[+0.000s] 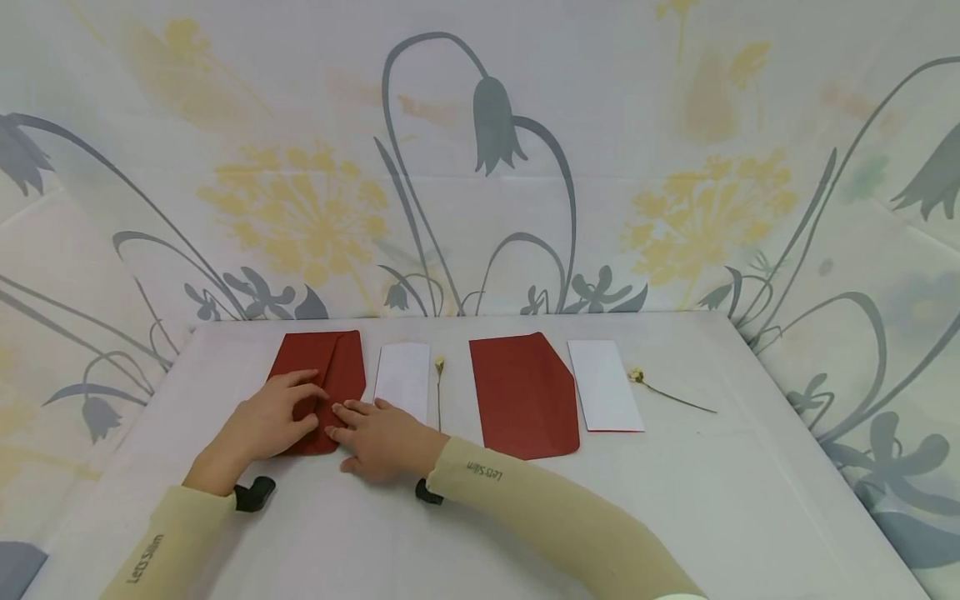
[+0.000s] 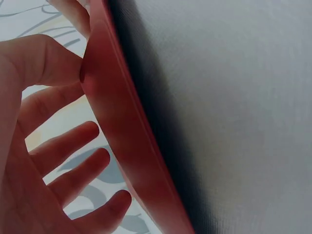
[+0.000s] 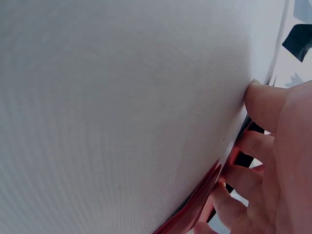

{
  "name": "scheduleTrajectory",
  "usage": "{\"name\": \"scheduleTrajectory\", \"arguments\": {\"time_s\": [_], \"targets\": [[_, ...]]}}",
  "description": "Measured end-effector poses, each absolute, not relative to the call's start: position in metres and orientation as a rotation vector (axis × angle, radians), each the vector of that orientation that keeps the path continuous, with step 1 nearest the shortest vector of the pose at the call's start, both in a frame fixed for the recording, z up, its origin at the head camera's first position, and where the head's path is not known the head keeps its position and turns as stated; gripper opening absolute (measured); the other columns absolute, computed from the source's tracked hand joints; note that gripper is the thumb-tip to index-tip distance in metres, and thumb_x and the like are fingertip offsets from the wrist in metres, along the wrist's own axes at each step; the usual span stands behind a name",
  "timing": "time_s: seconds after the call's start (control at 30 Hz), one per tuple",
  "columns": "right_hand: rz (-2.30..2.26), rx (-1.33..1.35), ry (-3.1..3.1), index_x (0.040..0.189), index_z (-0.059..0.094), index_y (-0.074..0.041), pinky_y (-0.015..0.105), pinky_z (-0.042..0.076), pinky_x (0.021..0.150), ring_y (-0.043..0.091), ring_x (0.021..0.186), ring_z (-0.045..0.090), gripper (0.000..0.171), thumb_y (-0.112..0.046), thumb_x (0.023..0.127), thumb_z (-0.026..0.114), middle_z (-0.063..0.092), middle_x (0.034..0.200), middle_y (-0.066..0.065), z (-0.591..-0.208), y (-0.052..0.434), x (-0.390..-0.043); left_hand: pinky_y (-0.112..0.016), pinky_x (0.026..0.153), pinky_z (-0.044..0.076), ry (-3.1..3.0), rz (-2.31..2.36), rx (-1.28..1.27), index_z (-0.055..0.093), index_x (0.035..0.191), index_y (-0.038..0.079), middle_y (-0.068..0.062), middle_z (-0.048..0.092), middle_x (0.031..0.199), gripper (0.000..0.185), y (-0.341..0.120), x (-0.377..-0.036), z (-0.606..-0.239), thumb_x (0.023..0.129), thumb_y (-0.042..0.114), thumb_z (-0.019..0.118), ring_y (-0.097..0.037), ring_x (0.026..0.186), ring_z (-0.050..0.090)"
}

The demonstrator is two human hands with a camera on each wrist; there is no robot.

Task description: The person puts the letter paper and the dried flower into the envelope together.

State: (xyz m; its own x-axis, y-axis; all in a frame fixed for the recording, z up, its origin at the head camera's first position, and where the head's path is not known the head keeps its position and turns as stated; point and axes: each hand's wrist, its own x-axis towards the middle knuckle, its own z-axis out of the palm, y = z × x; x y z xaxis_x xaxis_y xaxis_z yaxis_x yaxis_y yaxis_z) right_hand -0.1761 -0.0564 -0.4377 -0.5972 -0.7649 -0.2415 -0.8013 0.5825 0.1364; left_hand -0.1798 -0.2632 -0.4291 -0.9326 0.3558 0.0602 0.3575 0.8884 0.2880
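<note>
A red envelope [image 1: 345, 354] lies at the left of the table, its flap side facing up. My left hand [image 1: 279, 412] is over its left half, and the thumb and index finger pinch the edge of the paper. In the left wrist view the remaining fingers stretch out beside the red envelope [image 2: 122, 102]. My right hand [image 1: 390, 437] lies with spread, nearly straight fingers on the envelope's lower right part. From the right wrist, red paper [image 3: 195, 200] shows beside the fingertips, while the thumb rests on the white cloth.
Just right of the hands are a white card [image 1: 402, 375] and a dried flower [image 1: 439, 383] on a thin stem. Farther right lie a second red envelope [image 1: 525, 392], another white card [image 1: 606, 383] and another dried flower [image 1: 637, 377]. A flower-printed cloth [image 1: 480, 208] hangs behind the table.
</note>
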Motion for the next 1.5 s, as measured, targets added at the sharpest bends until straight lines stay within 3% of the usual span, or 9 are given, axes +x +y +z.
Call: {"name": "scheduleTrajectory", "arguments": {"time_s": [0.2,0.4,0.63,0.9,1.03,1.27,1.5], "targets": [[0.314,-1.312,2.648,0.154,0.034,-0.035,0.035,0.025,0.117,0.011,0.149,0.018,0.059,-0.058,0.100,0.045,0.021,0.163,-0.007,-0.434,-0.055,-0.177,-0.069,0.079,0.050,-3.042,-0.451,-0.582,0.068,0.097,0.015,-0.025,0.044,0.144,0.013,-0.261,-0.180,-0.427,0.085,0.012,0.070,-0.049,0.128,0.042],[0.299,-1.292,2.643,0.155,0.032,-0.036,0.035,0.023,0.118,0.010,0.150,0.016,0.060,-0.059,0.100,0.044,0.019,0.164,-0.008,-0.434,-0.054,-0.179,-0.067,0.071,0.052,-3.038,-0.470,-0.610,0.061,0.097,0.017,-0.026,0.038,0.147,0.027,-0.262,-0.179,-0.425,0.079,0.020,0.081,-0.052,0.125,0.041],[0.259,-1.319,2.646,0.154,0.035,-0.035,0.036,0.023,0.118,0.011,0.149,0.018,0.059,-0.057,0.100,0.046,0.022,0.163,-0.007,-0.436,-0.054,-0.180,-0.065,0.073,0.052,-3.035,-0.519,-0.617,0.057,0.095,0.017,-0.027,0.038,0.147,0.034,-0.264,-0.179,-0.427,0.078,0.025,0.085,-0.054,0.123,0.042],[-0.040,-1.392,2.679,0.141,0.057,-0.024,0.027,0.027,0.115,0.014,0.142,0.036,0.040,-0.034,0.102,0.054,0.044,0.153,-0.002,-0.432,-0.046,-0.185,-0.067,0.079,0.050,-3.036,-0.535,-0.592,0.056,0.093,0.019,-0.026,0.040,0.146,0.037,-0.263,-0.179,-0.429,0.075,0.025,0.087,-0.053,0.124,0.040],[-0.354,-1.355,2.682,0.131,0.065,-0.020,0.021,0.034,0.109,0.012,0.135,0.045,0.032,-0.023,0.101,0.056,0.053,0.144,-0.003,-0.430,-0.034,-0.191,-0.068,0.082,0.049,-3.034,-0.543,-0.588,0.056,0.092,0.019,-0.026,0.041,0.145,0.037,-0.263,-0.179,-0.430,0.074,0.024,0.088,-0.053,0.124,0.040],[-0.670,-1.124,2.778,0.127,0.066,-0.017,0.022,0.045,0.099,0.012,0.119,0.057,0.028,-0.020,0.100,0.059,0.064,0.127,-0.005,-0.425,-0.016,-0.201,-0.066,0.082,0.050,-3.023,-0.569,-0.602,0.056,0.091,0.017,-0.026,0.040,0.145,0.037,-0.262,-0.179,-0.428,0.074,0.023,0.088,-0.055,0.123,0.040],[-1.201,-0.752,2.672,0.121,0.069,-0.011,0.019,0.051,0.074,0.006,0.094,0.064,0.026,-0.010,0.096,0.062,0.069,0.117,-0.001,-0.432,0.002,-0.215,-0.064,0.082,0.051,-3.024,-0.574,-0.604,0.056,0.091,0.017,-0.025,0.039,0.147,0.036,-0.262,-0.178,-0.426,0.075,0.023,0.088,-0.054,0.123,0.040]]}}
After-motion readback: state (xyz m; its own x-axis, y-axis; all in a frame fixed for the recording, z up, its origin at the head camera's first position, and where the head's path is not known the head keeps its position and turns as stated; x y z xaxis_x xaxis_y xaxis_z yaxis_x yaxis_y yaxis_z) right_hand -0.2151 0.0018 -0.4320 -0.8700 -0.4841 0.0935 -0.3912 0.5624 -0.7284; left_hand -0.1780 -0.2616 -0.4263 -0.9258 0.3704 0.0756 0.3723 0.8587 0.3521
